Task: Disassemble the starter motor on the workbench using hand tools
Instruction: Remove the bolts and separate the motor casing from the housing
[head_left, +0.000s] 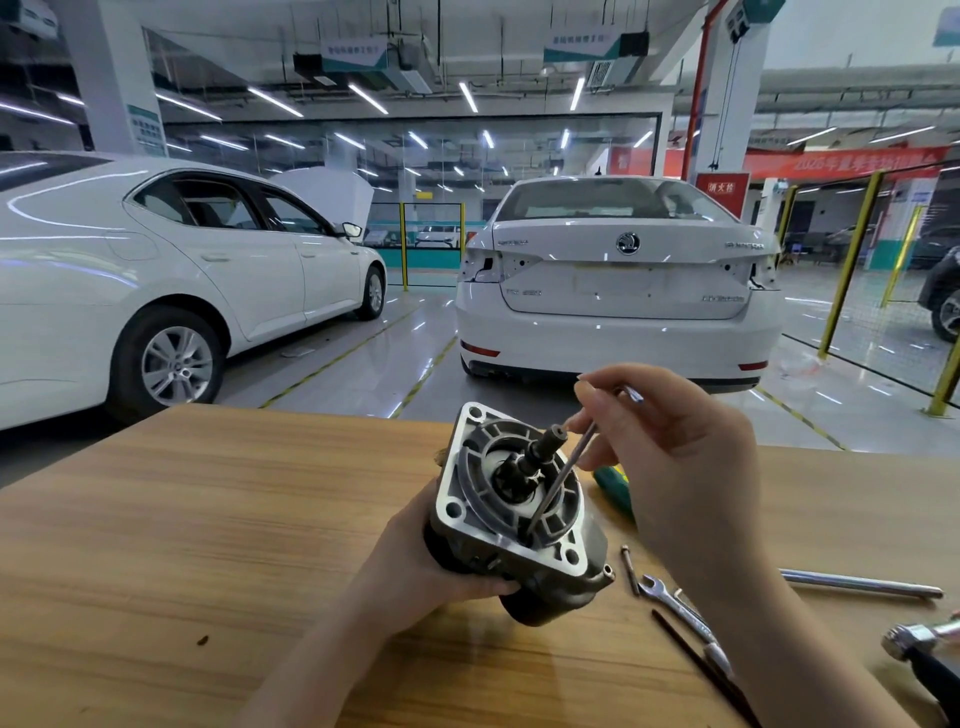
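Starter motor (514, 519) stood tilted over the workbench (208, 519) middle, left hand (415, 561) gripping its dark body, right hand (670, 457) pinching 1 thin steel tool (561, 473), possibly a through-bolt; judged heavy, rigid, maybe greasy, best held by the body.

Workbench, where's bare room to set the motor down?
The left half of the workbench is bare, from its far edge down to the left hand holding the motor. Right of the motor is crowded: screwdriver, bolt, wrench, bar and hammer. A smaller free strip lies behind the bar.
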